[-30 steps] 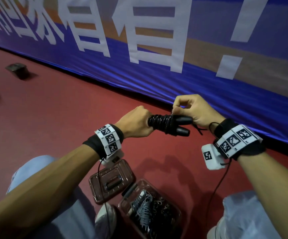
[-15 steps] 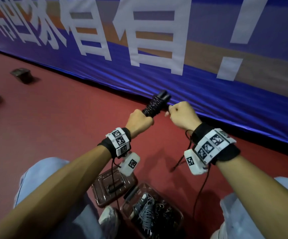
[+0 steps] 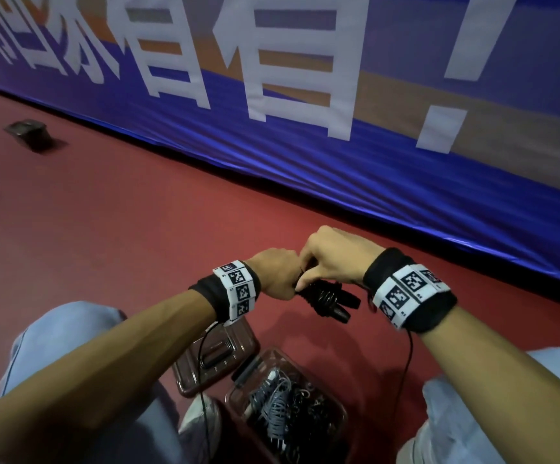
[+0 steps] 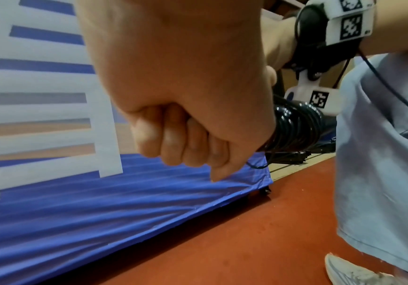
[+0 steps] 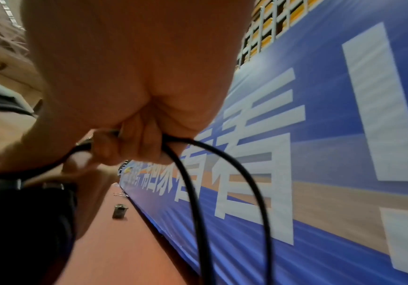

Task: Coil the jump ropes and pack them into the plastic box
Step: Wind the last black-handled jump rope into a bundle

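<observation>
Left hand (image 3: 276, 274) clenched round black coiled jump rope (image 3: 327, 298) above red floor (image 3: 121, 229), right hand (image 3: 335, 259) pinched its cord, open plastic box (image 3: 337, 410) below held ropes, blue banner (image 3: 338, 155) showed white Chinese characters, exclamation mark.

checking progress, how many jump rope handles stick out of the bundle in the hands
2: both black handles poke out side by side toward the right hand. Others may be hidden in the box.

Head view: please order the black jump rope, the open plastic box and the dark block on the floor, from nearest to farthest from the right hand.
1. black jump rope: held in the right hand.
2. plastic box: below, between the feet.
3. dark block: far left, by the banner.
</observation>
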{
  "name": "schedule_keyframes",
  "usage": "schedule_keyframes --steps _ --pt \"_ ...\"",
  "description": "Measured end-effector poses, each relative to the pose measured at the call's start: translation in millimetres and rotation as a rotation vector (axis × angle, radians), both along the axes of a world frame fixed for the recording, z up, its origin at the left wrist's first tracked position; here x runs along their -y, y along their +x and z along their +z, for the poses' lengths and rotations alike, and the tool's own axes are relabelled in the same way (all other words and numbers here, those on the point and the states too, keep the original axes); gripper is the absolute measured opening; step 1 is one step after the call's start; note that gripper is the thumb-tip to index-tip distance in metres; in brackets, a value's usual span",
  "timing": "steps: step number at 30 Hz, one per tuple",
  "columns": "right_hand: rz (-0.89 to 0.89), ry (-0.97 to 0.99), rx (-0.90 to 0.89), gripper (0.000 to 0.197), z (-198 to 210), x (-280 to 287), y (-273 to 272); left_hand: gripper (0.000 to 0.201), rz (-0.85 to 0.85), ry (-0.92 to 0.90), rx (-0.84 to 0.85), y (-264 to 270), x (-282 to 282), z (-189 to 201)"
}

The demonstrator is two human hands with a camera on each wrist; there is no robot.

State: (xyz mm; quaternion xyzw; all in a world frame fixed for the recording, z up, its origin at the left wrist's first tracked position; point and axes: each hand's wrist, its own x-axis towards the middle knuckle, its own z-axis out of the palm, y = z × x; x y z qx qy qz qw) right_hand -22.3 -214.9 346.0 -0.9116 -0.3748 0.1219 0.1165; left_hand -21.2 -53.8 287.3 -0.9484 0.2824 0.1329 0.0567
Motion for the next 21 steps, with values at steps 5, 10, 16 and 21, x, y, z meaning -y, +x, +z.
schedule_keyframes --steps 5,10,16,21 --pt "-0.116 0.245 0.075 0.064 10.8 17.6 6.3 0.019 -0.148 -0.042 0.250 -5.3 -4.7 30.9" --pt "-0.221 0.471 0.034 0.076 20.8 20.6 1.0 0.023 -0.146 -0.273 0.306 -11.7 -13.2 46.0" --pt "-0.295 0.885 -0.389 0.048 8.0 8.4 5.1 0.038 0.044 -0.857 0.246 -24.3 -13.3 67.3" --pt "-0.452 0.956 -0.274 0.055 -7.8 -31.3 -5.0 0.034 0.418 -1.227 0.329 -9.0 -20.4 90.1"
